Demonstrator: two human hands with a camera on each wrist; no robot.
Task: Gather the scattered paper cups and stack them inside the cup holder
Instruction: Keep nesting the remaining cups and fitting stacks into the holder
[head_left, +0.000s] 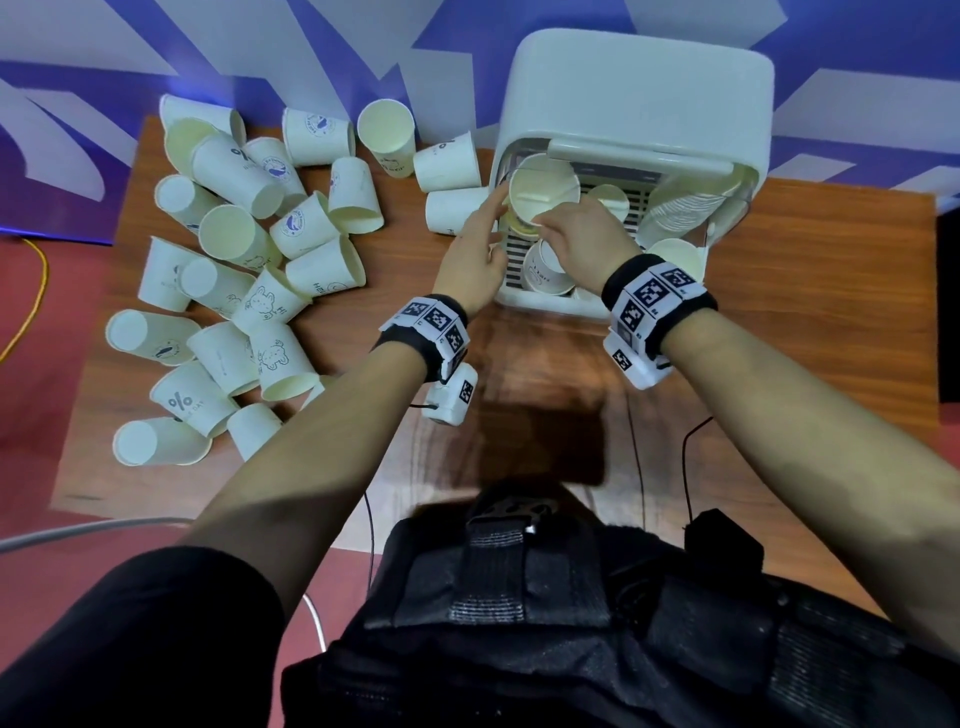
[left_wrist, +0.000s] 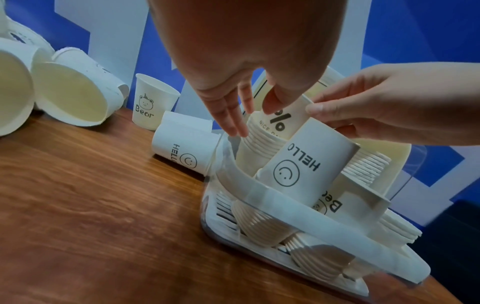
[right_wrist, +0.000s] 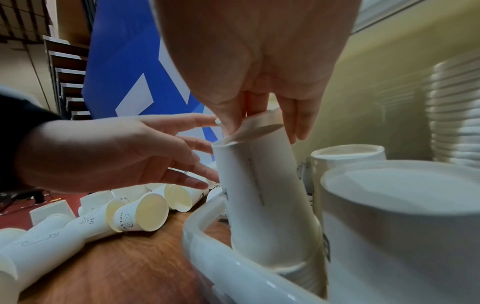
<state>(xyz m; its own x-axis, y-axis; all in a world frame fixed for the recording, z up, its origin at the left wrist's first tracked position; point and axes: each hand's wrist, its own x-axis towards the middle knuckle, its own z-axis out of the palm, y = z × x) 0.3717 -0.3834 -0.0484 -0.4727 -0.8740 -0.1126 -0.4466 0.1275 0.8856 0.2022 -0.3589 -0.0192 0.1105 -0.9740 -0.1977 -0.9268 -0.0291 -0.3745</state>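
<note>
Cups (left_wrist: 296, 162), pinched by the right hand (head_left: 582, 234), leaned toward eleven o'clock inside the holder (head_left: 639, 93); left hand (head_left: 475, 254) flat-fingered alongside; they risked toppling.

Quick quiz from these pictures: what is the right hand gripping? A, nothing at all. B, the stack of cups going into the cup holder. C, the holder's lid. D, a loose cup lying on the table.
B: the right hand pinches the top of the stack of cups standing tilted in the cup holder, while the left hand is open beside it.
</note>
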